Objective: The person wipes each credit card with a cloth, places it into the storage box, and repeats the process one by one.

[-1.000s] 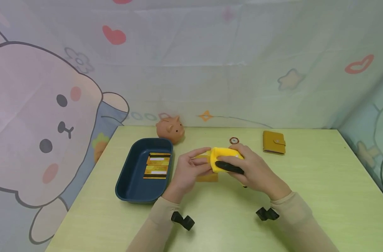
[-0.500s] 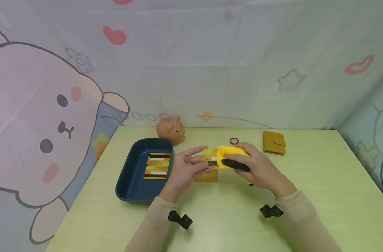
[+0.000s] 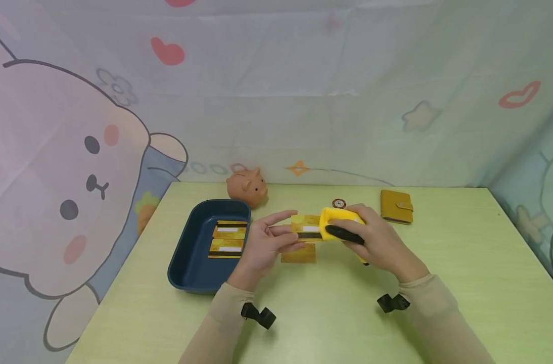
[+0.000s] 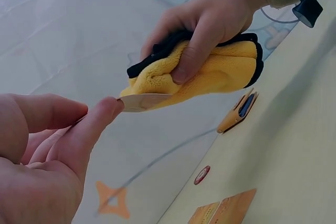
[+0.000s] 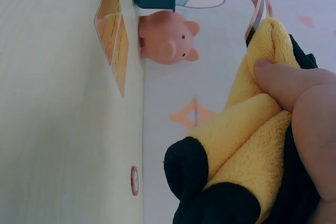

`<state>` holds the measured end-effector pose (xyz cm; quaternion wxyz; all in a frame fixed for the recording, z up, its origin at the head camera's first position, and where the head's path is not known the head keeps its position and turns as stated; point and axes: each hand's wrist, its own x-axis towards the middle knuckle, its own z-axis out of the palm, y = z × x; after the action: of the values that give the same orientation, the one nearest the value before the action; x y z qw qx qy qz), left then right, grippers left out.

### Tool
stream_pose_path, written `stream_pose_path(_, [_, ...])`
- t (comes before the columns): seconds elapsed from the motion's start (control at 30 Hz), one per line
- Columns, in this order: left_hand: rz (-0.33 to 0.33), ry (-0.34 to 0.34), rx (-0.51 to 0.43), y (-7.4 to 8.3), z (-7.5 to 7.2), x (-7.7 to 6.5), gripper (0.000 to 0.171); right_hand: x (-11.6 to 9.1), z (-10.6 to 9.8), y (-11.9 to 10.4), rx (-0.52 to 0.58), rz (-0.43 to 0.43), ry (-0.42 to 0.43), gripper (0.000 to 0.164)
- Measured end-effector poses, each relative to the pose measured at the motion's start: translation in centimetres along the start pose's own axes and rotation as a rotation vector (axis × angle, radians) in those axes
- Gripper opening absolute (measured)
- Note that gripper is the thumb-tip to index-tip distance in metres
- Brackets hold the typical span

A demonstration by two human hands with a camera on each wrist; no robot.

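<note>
A gold card (image 3: 306, 226) with a dark stripe is pinched at its left end between the thumb and fingers of my left hand (image 3: 264, 243). My right hand (image 3: 380, 242) grips a folded yellow cloth (image 3: 333, 222) with black edging, which covers the card's right end. In the left wrist view the card (image 4: 144, 102) runs from my left fingertips under the cloth (image 4: 220, 72), held above the table. Beneath, gold cards (image 3: 299, 254) lie on the table, partly hidden by the left hand in the head view; two show side by side in the right wrist view.
A dark blue tray (image 3: 178, 273) at the left holds two striped gold cards (image 3: 226, 248). Behind it stands a pink piggy bank (image 3: 246, 188). A red and white poker chip (image 3: 338, 203) and a mustard wallet (image 3: 396, 206) lie toward the table's back edge.
The right hand and cloth have slid rightward along the card, uncovering its face and stripe. The left hand has shifted slightly left, still pinching the card.
</note>
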<state>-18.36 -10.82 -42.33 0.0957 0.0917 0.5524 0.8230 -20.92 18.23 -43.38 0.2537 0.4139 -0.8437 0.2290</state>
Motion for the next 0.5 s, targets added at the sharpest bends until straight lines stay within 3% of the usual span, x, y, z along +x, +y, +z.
stream_pose_path(0.27, [0.009,0.022,0.082,0.34,-0.08,-0.1,0.055,-0.15,-0.02,0.32,-0.064,0.018,0.012,0.06])
stream_pose_path(0.5, [-0.012,0.061,0.181,0.6,-0.27,-0.01,0.052,-0.19,-0.07,0.35,-0.038,0.059,0.018,0.057])
